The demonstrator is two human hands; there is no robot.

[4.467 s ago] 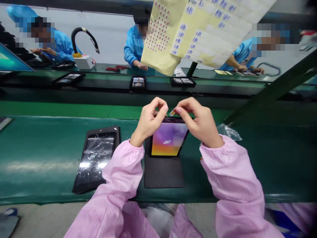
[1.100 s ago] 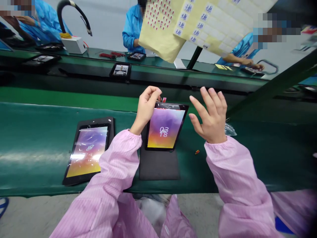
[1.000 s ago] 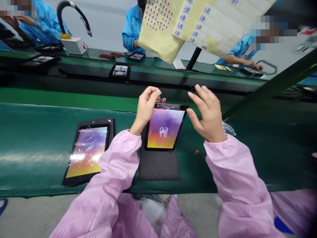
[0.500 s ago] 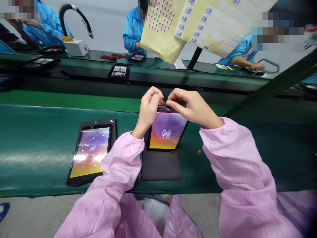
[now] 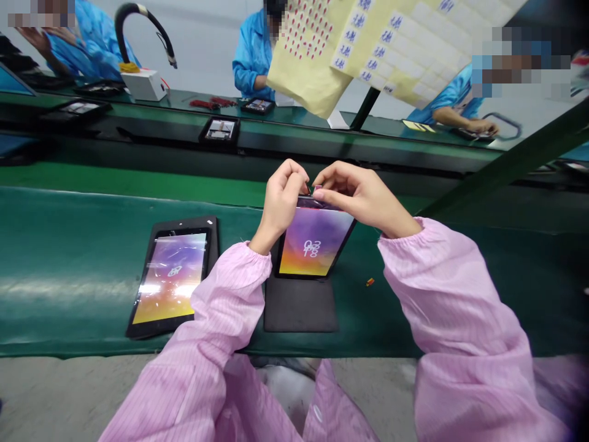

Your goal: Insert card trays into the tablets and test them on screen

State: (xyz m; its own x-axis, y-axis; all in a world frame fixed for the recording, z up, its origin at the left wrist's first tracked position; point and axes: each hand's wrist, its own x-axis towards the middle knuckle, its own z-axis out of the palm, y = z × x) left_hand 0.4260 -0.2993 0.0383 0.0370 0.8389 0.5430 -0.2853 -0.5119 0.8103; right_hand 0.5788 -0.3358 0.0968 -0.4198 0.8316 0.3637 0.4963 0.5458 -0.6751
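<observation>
While left hand and right hand pinch the propped tablet, green belts (blue-coated workers beyond) cross the room.

Bright even overhead light, belt glare, strongly warped, blurred edges.

Right of the propped tablet the belt lies open but for a small orange scrap; a second tablet blocks the left, label sheets hang overhead.

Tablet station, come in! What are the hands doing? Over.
Left hand and right hand both pinching the tilted tablet at its top edge. Screen lit. Second tablet flat to the left, apart.
</observation>
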